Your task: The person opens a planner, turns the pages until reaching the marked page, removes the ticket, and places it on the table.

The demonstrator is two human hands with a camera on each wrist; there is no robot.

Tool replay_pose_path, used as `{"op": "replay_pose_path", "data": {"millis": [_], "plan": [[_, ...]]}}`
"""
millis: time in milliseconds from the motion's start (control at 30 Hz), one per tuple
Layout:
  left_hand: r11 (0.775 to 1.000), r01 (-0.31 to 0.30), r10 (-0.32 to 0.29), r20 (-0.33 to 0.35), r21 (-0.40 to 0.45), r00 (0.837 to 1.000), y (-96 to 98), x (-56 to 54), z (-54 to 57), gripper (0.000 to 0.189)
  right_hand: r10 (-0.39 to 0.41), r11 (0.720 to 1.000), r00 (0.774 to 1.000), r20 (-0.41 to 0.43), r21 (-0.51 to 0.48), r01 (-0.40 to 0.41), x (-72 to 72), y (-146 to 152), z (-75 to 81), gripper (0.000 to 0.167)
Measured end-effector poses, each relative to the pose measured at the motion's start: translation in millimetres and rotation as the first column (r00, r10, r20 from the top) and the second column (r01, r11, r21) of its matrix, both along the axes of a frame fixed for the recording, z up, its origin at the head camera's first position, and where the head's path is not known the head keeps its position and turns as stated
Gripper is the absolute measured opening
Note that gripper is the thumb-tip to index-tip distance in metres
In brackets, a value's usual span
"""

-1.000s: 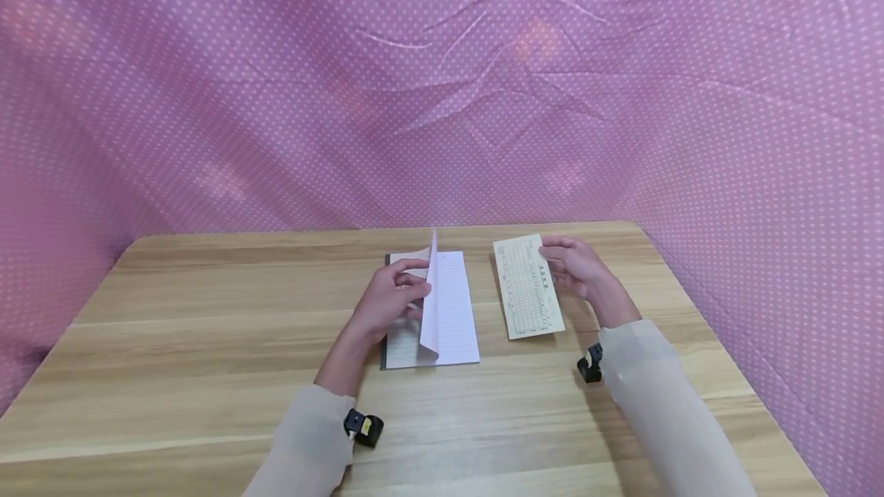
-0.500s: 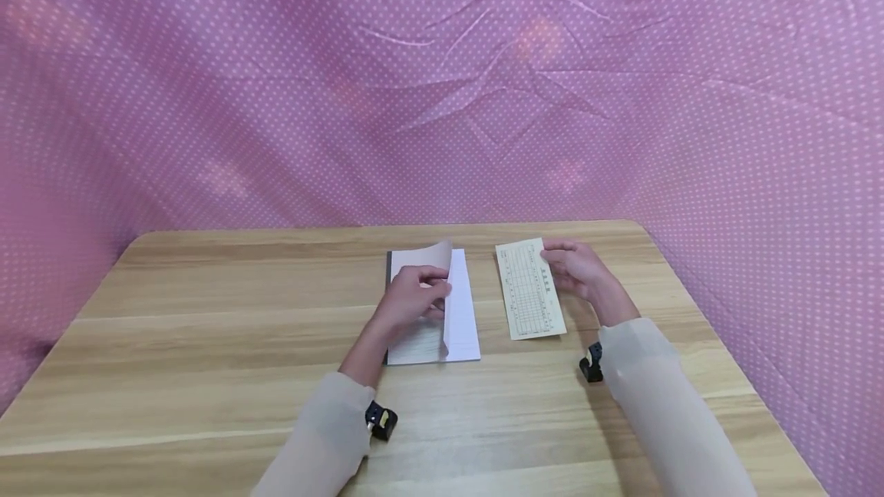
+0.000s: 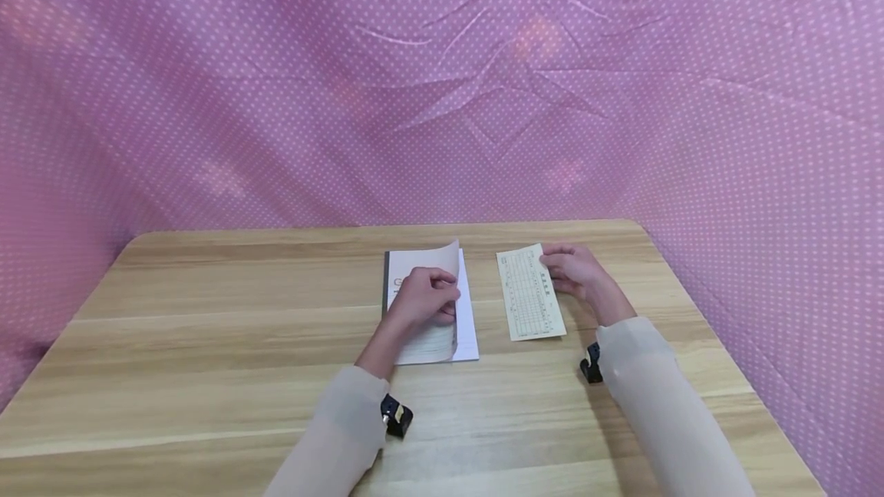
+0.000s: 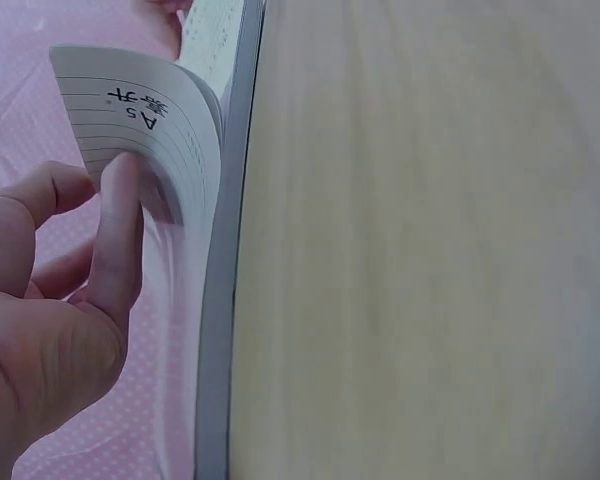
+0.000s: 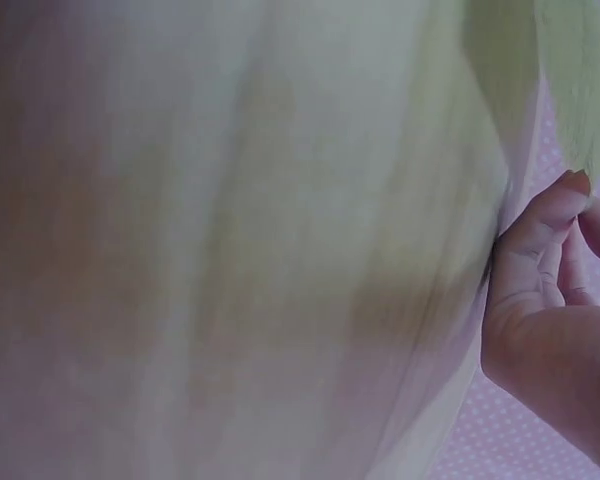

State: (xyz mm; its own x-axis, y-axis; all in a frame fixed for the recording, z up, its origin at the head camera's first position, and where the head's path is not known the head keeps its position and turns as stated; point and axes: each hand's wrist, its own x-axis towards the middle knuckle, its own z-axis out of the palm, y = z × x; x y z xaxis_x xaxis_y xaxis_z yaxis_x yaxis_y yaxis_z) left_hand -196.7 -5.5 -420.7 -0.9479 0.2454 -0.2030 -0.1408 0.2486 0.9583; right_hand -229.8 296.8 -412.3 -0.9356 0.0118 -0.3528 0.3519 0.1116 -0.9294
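Note:
A notebook [image 3: 468, 328] with a dark spine strip lies on the table, left of my right hand. My left hand [image 3: 426, 299] pinches the free right edge of its cover [image 3: 421, 258], which curves up a little above the white lined page. In the left wrist view, thumb and fingers hold the bent cover [image 4: 130, 95], printed with "A5" and lines. To the right, my right hand [image 3: 576, 276] pinches the upper right edge of a pale yellow printed form [image 3: 530, 294]. In the right wrist view, thumb and fingertip grip the corner of that form [image 5: 578, 90].
The wooden table [image 3: 207, 343] has rounded far corners. A pink dotted cloth [image 3: 442, 98] hangs behind it and at both sides. A small black camera [image 3: 397, 414] sits on the left wrist and another black camera [image 3: 591, 363] on the right.
My left hand has moved right, swinging the notebook cover from nearly upright down over most of the lined page. The form's top edge has dropped slightly; the right hand has hardly moved.

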Motion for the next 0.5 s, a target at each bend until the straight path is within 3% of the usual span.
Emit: {"op": "replay_pose_path", "data": {"millis": [233,500], "plan": [[0.997,-0.060,0.057,0.075,0.041,0.996,8.7,-1.6,-9.3,0.033,-0.010,1.000,1.000,-0.002,0.025,0.010,-0.6,-1.6,-1.7,0.038],[0.992,-0.070,0.073,0.025,-0.104,0.997,17.8,-0.7,-10.2,0.035,-0.022,0.998,1.000,0.011,0.064,0.021,-0.7,-2.6,-3.1,0.042]]}}
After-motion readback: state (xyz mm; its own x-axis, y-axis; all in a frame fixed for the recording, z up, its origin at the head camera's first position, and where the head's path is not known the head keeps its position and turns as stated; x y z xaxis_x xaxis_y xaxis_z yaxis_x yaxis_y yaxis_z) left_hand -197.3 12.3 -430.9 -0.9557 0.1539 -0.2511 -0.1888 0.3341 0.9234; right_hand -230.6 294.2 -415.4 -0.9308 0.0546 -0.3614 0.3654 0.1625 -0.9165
